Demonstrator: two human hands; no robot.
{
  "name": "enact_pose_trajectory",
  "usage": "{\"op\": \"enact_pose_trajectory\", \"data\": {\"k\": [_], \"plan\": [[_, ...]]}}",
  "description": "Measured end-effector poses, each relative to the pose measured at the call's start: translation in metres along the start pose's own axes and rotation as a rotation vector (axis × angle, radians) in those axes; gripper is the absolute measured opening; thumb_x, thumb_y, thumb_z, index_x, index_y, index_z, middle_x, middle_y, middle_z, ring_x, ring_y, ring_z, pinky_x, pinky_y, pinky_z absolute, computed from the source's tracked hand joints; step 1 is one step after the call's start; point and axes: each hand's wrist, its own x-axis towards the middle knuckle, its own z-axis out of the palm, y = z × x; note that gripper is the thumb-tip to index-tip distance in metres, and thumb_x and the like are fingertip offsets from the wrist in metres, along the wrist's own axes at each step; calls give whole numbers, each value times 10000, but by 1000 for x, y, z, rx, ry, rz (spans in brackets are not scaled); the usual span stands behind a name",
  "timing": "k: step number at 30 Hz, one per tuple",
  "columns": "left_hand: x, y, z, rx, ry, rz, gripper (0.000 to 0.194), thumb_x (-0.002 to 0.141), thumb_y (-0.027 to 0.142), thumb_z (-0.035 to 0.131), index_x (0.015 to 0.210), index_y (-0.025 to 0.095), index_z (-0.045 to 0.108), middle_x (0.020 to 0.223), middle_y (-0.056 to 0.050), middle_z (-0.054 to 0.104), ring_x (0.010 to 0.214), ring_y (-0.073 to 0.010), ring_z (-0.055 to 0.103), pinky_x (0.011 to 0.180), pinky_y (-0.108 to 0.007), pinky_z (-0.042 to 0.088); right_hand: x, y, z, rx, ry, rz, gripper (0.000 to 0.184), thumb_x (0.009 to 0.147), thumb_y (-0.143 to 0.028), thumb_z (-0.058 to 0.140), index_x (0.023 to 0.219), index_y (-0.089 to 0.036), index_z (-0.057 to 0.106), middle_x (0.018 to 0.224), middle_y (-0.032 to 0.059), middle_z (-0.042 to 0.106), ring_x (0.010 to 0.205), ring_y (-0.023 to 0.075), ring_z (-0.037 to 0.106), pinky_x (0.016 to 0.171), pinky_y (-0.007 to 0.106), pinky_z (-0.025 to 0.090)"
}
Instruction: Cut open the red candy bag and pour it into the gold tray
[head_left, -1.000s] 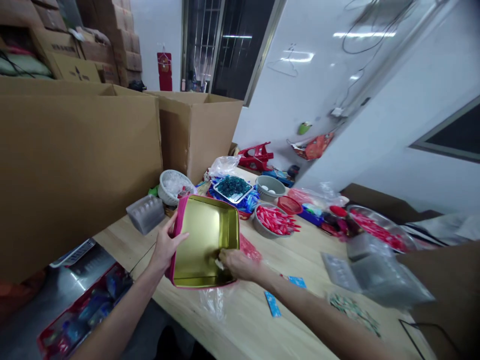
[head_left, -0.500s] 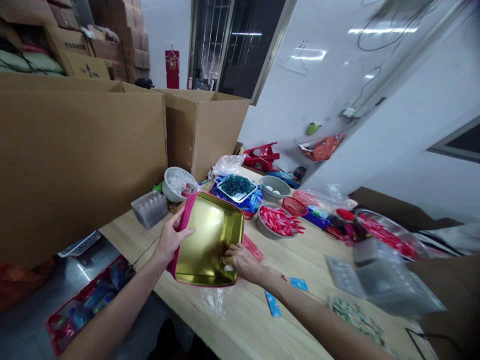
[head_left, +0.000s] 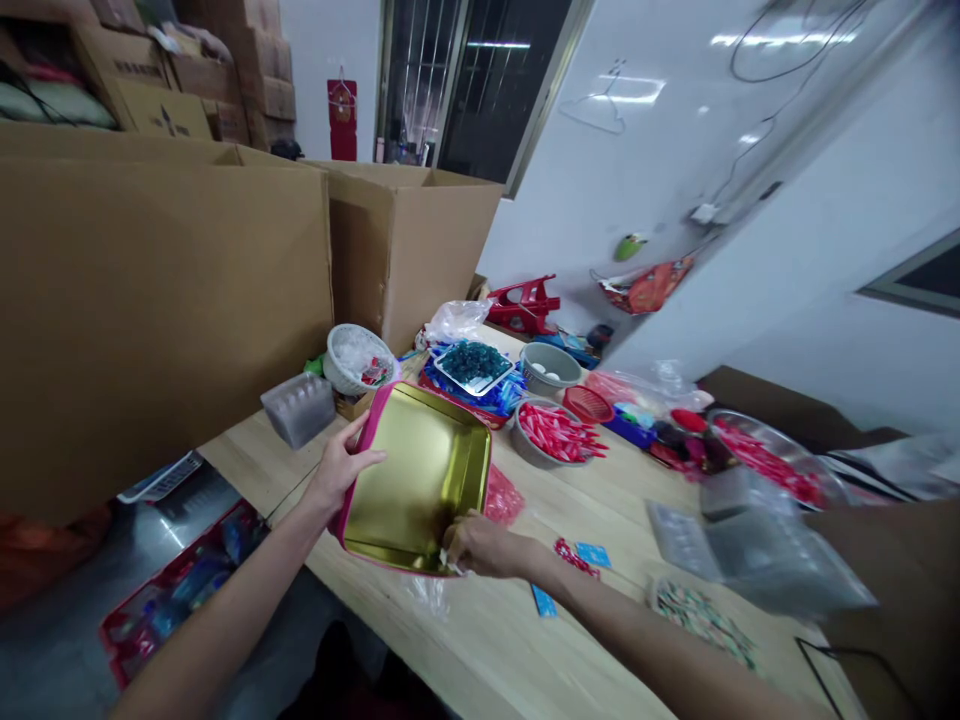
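A shallow rectangular tin (head_left: pixel 416 460), gold inside and pink outside, is tilted toward me above the table. My left hand (head_left: pixel 341 470) grips its left side, thumb over the rim and the other fingers hidden beneath. At the lower right corner of the tin, my right hand (head_left: pixel 476 545) is closed on a small white cloth (head_left: pixel 448 563), mostly hidden by the fingers, and presses it against the inside. A red plastic bag (head_left: pixel 502 496) lies just beyond the right hand. Clear plastic (head_left: pixel 430 596) shows under the tin's near edge.
Big cardboard boxes (head_left: pixel 165 310) stand at left. Across the wooden table (head_left: pixel 600 500) are a bowl of red-and-pink pieces (head_left: pixel 559 432), a tray of teal pieces (head_left: pixel 474 366), a white basket (head_left: pixel 358 360), blue cards (head_left: pixel 592 555) and clear plastic trays (head_left: pixel 780 550). A red crate (head_left: pixel 172 610) sits below left.
My right hand has moved slightly down and left along the tin's corner, and more of the white cloth shows. My left hand keeps its hold. The view has shifted a little.
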Motion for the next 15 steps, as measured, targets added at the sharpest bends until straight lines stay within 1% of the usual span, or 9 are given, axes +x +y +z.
{"op": "enact_pose_trajectory", "data": {"k": [3, 6, 9, 12, 13, 15], "plan": [[-3, -2, -5, -22, -44, -48, 1021, 525, 192, 832, 1425, 216, 352, 898, -65, 768, 668, -230, 697, 589, -323, 561, 5, -8, 12, -90, 14, -11, 117, 763, -109, 560, 797, -169, 654, 865, 59, 692, 836, 177, 602, 733, 281, 400], [-6, -6, -12, -48, -40, -59, 1013, 532, 189, 824, 1426, 222, 349, 947, -83, 763, 744, -265, 711, 607, -342, 573, 14, -16, 23, -170, 54, -4, 155, 814, -118, 519, 914, -141, 634, 897, 92, 687, 824, 184, 603, 741, 289, 420], [-8, -8, -22, -43, 1, -79, 1005, 518, 192, 828, 1414, 218, 373, 978, -98, 758, 747, -270, 713, 621, -359, 580, 25, -22, 32, -217, 84, 1, 194, 865, -105, 455, 850, -146, 644, 892, 85, 680, 787, 173, 600, 706, 288, 424], [-13, -11, -33, -13, 78, -128, 993, 506, 188, 828, 1400, 222, 396, 913, -81, 768, 695, -257, 710, 594, -349, 575, 34, -25, 39, -223, 124, 12, 226, 872, -115, 454, 774, -150, 655, 951, 77, 665, 752, 158, 591, 639, 280, 416], [-15, -13, -36, -7, 105, -144, 991, 503, 187, 828, 1396, 222, 401, 879, -69, 769, 680, -250, 707, 587, -342, 572, 35, -27, 41, -220, 124, 21, 222, 870, -126, 463, 768, -148, 659, 944, 74, 664, 748, 157, 589, 632, 280, 416], [-19, -18, -40, -1, 136, -176, 980, 514, 195, 825, 1396, 229, 398, 809, -43, 766, 639, -233, 698, 582, -334, 568, 32, -30, 45, -212, 109, 36, 226, 875, -156, 464, 772, -141, 664, 866, 69, 665, 760, 166, 587, 657, 283, 426]]}}
